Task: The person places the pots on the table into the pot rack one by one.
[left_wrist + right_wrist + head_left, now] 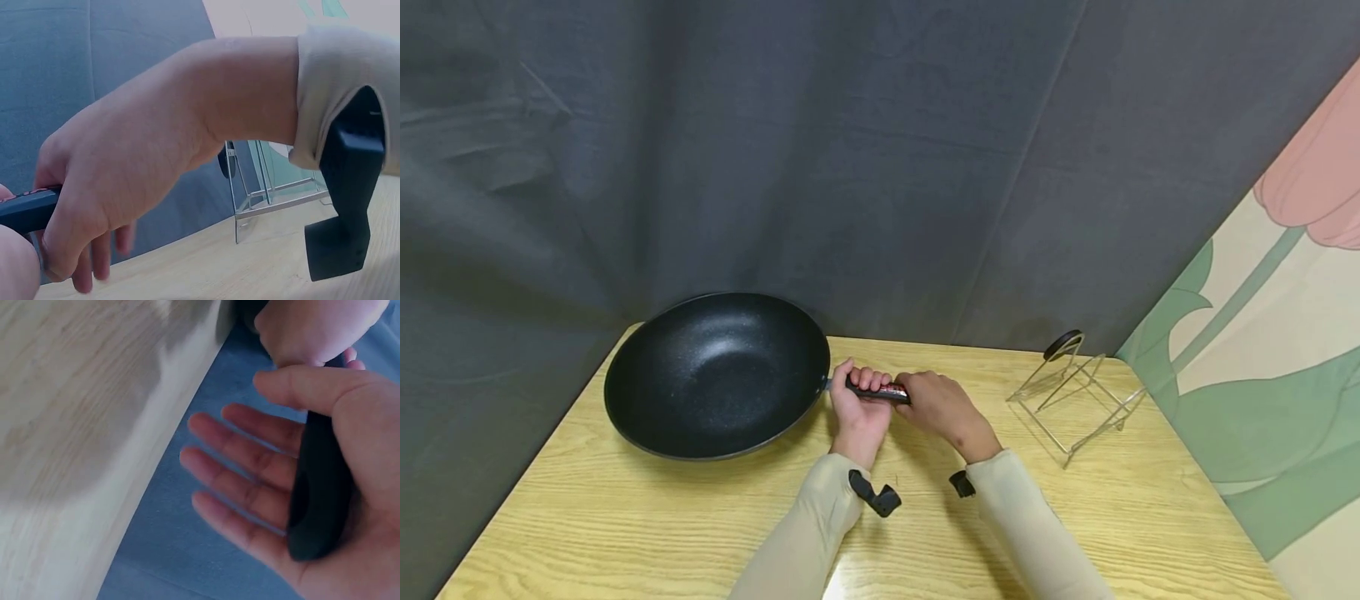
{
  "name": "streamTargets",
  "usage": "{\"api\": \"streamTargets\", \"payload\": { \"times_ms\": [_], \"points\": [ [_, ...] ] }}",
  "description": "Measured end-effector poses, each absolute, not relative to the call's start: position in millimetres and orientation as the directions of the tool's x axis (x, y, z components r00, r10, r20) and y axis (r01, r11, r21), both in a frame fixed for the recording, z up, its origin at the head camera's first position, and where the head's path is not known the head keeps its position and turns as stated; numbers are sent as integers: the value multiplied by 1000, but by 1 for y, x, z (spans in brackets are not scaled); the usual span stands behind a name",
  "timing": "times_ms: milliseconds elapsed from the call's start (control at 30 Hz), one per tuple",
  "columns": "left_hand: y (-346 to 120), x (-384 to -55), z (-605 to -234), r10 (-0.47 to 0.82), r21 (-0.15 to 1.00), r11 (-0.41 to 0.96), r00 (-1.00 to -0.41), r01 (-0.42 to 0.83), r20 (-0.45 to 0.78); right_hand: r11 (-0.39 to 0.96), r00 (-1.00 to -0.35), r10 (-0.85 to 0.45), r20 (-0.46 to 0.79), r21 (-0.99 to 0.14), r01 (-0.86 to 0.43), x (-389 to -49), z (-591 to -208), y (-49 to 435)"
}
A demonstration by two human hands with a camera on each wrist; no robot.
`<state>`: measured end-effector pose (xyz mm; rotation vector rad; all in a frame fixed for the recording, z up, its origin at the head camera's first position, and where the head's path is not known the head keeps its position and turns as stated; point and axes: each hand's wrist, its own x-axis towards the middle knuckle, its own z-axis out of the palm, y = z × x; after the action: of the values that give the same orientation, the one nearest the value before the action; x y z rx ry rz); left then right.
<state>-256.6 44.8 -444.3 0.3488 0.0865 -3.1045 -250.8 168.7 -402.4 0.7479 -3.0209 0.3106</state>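
A black wok [718, 387] is at the left in the head view, its hollow side facing up toward me. My left hand [859, 417] holds its dark handle [893, 392] close to the bowl, fingers curled round it. My right hand [942, 408] is at the handle's far end. In the right wrist view, the handle end [320, 487] lies against the right palm, with the fingers [244, 494] extended and spread, not wrapped round it. The left wrist view shows the back of the right hand and a bit of the handle [28, 209].
A wire rack [1075, 408] with a round black part stands at the right of the wooden table [925, 533]. Behind the table hangs a dark grey curtain [865, 167]. A wall with painted flowers [1262, 375] borders the right side.
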Motion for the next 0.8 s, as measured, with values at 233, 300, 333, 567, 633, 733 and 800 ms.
{"api": "streamTargets", "payload": {
  "times_ms": [233,300,333,567,633,733,800],
  "points": [
    [43,-257,-442,4,-72,-997,-979,11,-205,837,-855,-505,121,-174,-519,-255,-409,173],
    [42,-257,-441,8,-58,-998,-979,4,-204,825,-842,-519,148,-170,-539,-255,-410,174],
    [42,-257,-441,10,-53,-999,-979,1,-204,820,-835,-526,160,-167,-548,-255,-410,175],
    [41,-256,-441,2,-29,-1000,-982,4,-190,812,-825,-529,200,-162,-561,-253,-415,176],
    [42,-255,-440,-10,-5,-1000,-981,11,-195,814,-827,-524,207,-164,-557,-251,-416,176],
    [45,-253,-439,-31,37,-999,-970,23,-242,819,-832,-516,204,-169,-549,-246,-418,177],
    [47,-252,-439,-47,65,-997,-961,30,-274,822,-836,-508,208,-173,-543,-243,-420,177]
  ]
}}
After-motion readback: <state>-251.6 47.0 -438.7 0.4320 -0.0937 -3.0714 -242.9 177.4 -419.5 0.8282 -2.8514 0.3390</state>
